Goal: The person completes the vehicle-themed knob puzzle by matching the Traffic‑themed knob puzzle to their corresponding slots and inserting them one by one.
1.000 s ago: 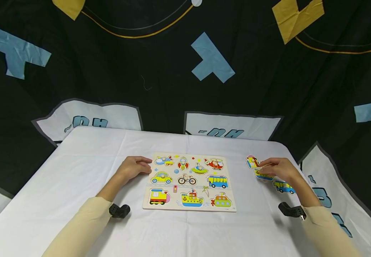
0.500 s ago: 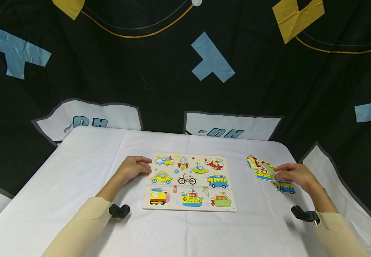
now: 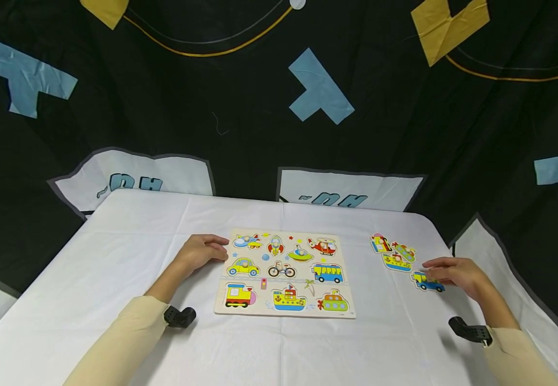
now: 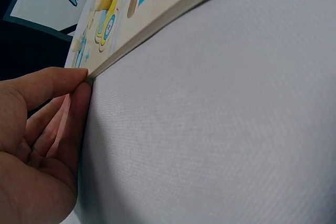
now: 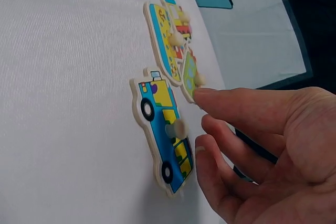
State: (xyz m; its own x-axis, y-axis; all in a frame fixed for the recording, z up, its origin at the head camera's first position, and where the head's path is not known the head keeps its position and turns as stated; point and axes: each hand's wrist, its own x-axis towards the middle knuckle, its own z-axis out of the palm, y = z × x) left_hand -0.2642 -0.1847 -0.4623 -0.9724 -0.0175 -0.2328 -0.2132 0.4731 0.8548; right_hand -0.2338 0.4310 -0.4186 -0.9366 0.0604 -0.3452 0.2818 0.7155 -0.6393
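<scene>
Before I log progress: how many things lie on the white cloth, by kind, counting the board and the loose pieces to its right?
Puzzle board: 1
Loose pieces: 4, namely the bus piece, boat piece, red-and-yellow piece and green piece
Total: 5

It looked like a room set up for filming, not a home. A black cloth [image 3: 163,107] with blue and yellow patches hung all around. The surface [image 3: 129,236] wore a plain white sheet, with a toy puzzle board [image 3: 286,273] on it.
</scene>
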